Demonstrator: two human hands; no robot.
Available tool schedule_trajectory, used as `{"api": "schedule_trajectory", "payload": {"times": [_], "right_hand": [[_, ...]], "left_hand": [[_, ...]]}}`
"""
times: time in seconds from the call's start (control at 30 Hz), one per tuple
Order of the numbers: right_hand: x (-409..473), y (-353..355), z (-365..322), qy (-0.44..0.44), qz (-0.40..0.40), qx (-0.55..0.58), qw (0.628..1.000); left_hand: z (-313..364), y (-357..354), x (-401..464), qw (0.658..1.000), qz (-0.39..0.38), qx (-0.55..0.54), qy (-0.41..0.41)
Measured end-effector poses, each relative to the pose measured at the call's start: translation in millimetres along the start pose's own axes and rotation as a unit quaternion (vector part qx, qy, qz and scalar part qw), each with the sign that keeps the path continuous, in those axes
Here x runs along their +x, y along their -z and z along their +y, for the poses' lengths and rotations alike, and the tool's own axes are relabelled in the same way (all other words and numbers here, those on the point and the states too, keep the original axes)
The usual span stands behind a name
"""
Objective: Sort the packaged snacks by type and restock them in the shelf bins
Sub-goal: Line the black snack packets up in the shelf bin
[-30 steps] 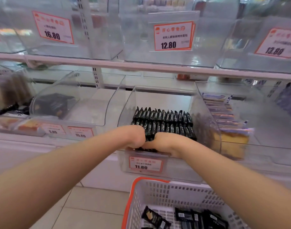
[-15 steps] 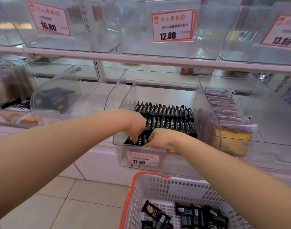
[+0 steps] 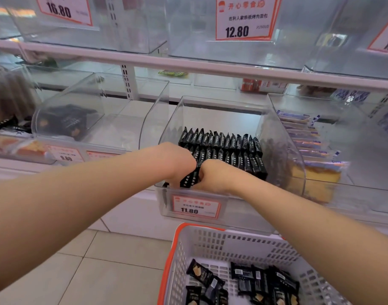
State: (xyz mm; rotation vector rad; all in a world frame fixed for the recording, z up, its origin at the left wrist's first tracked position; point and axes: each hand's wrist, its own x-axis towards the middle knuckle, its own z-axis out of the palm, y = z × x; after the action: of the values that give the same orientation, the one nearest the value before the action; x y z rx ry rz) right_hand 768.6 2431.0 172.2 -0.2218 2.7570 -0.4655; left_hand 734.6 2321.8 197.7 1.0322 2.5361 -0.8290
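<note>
Black snack packets (image 3: 228,148) stand on edge in neat rows inside a clear plastic bin (image 3: 210,219) tagged 11.80. My left hand (image 3: 175,161) and my right hand (image 3: 215,175) reach into the bin's front, side by side, fingers curled down out of sight. Between them they hold a few black packets (image 3: 189,178) upright at the near end of the rows. More of the same black packets (image 3: 261,280) lie loose in a white basket (image 3: 202,241) with an orange rim below the shelf.
A clear bin (image 3: 83,119) to the left holds dark packets. The bin on the right (image 3: 316,155) holds blue-wrapped cake slices. Clear bins with price tags 16.80 and 12.80 line the upper shelf (image 3: 188,64). Tiled floor lies at lower left.
Both hands have stayed at the bin's front, pressing packets into the near row. The view has shifted closer and slightly down; more of the basket shows.
</note>
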Motion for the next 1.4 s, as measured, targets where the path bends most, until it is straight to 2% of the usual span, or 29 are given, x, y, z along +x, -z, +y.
{"api": "schedule_trajectory", "payload": {"times": [0.17,0.33,0.47,0.57,0.67,0.73,0.83,0.93,1.13,1.3,1.4], "right_hand": [[8,2,10,-0.025,0.026,0.036,0.999],[4,2,22,-0.038,0.002,0.178,0.983],[-21,17,26,-0.025,0.027,0.18,0.983],[-59,34,28,0.029,0.101,0.153,0.983],[-108,39,42,0.07,0.192,0.2,0.958],[-142,28,57,0.079,0.184,0.25,0.947],[-174,-3,91,0.032,0.121,0.242,0.962],[-186,-44,140,-0.049,0.096,0.256,0.961],[-209,-151,224,-0.177,0.021,0.241,0.954],[-228,-220,269,-0.226,-0.055,0.214,0.949],[-224,-260,290,-0.233,-0.099,0.199,0.947]], "left_hand": [[0,4,1,0.999,0.029,-0.034,0.02],[-2,2,-2,0.999,0.024,-0.049,0.003],[-6,13,-16,0.997,0.039,-0.06,-0.013],[1,26,-36,0.987,0.133,-0.09,-0.03],[28,31,-62,0.946,0.254,-0.183,-0.085],[57,32,-74,0.922,0.294,-0.21,-0.138],[102,27,-74,0.927,0.247,-0.215,-0.181],[150,12,-57,0.944,0.176,-0.199,-0.198],[247,-54,-4,0.969,0.043,-0.153,-0.188],[300,-124,37,0.952,-0.097,-0.21,-0.198],[326,-169,53,0.932,-0.179,-0.265,-0.169]]}}
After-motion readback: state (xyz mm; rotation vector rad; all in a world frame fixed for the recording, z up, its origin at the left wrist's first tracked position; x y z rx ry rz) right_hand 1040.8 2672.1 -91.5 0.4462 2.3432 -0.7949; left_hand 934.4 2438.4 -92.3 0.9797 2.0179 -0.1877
